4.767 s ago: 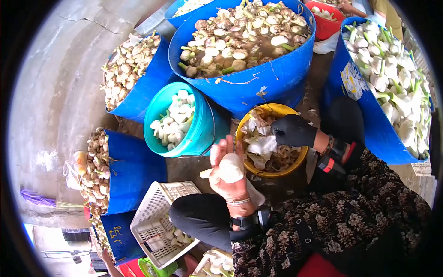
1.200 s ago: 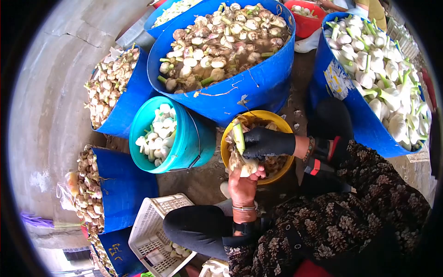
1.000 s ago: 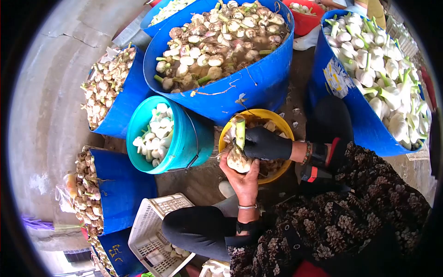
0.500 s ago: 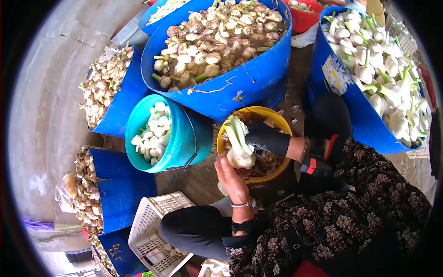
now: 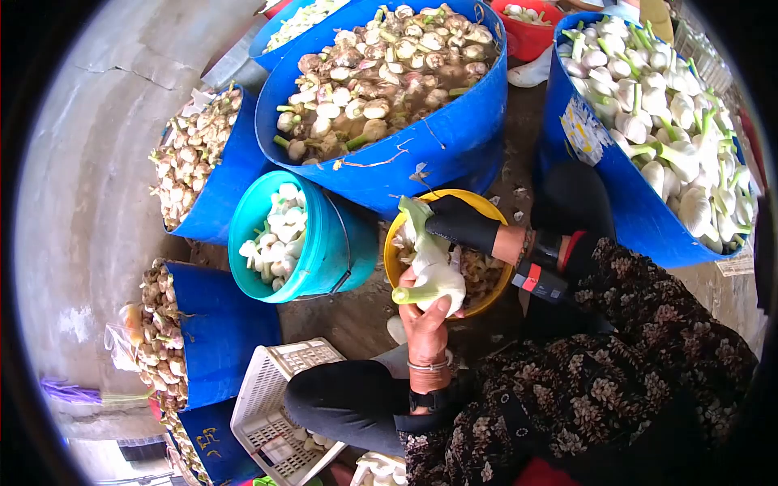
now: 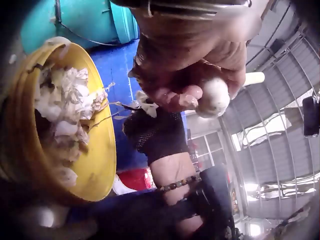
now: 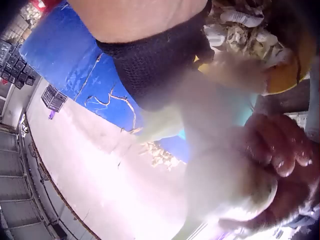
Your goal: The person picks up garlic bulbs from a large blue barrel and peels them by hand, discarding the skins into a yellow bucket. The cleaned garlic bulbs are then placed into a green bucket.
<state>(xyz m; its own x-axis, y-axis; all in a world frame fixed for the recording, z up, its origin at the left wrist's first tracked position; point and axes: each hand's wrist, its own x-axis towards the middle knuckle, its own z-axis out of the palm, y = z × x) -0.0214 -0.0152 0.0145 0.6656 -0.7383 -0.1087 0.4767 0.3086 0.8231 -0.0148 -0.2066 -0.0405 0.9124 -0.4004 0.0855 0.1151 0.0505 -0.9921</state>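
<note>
In the head view my left hand [image 5: 427,330] grips a white garlic bulb [image 5: 442,282] from below, its thumb and fingers curled round it. The bulb's pale green stem points left. Above it, my right hand [image 5: 462,223], in a black glove, pinches a pale strip of garlic skin [image 5: 417,220] that runs up from the bulb. Both hands are over the yellow bucket [image 5: 506,279]. The left wrist view shows the bulb's rounded end [image 6: 214,100] between bare fingers. The strip is blurred in the right wrist view, and the right fingertips are mostly hidden there.
Peeled skins [image 6: 65,105] fill the yellow bucket. A turquoise bucket [image 5: 344,243] of white garlic stands left of it. Behind is a large blue tub [image 5: 405,174] of garlic in water, with another blue tub [image 5: 559,182] at right. A white crate [image 5: 251,381] sits lower left.
Earlier the left palm held a white bulb while the right hand was in the yellow bucket. A dirty, stemmed bulb then came into both hands; its outer skin has since been drawn away, leaving it white.
</note>
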